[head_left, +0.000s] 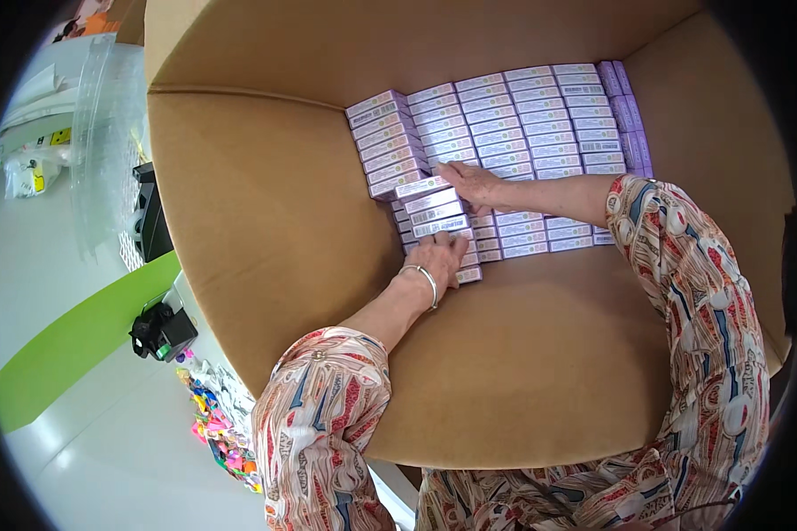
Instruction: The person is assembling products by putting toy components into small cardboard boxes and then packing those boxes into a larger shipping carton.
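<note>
Both my arms reach down into a large brown cardboard carton (266, 203). Inside it, small flat white-and-purple boxes (505, 124) are packed in rows with their narrow printed sides up. A short stack of the same boxes (436, 213) sits between my hands at the left near part, raised a little above the layer around it. My right hand (471, 184) grips the far end of this stack, its thumb side on the top box. At the near end my left hand (436, 257), with a silver bracelet at the wrist, has its fingers curled on the boxes; some fingertips are hidden.
At the carton's right end, several purple boxes (629, 119) stand turned the other way. The carton's near flap (522, 380) lies under my forearms. Outside on the left are a black device (164, 332), a heap of colourful small items (221, 429) and clear plastic wrap (106, 142).
</note>
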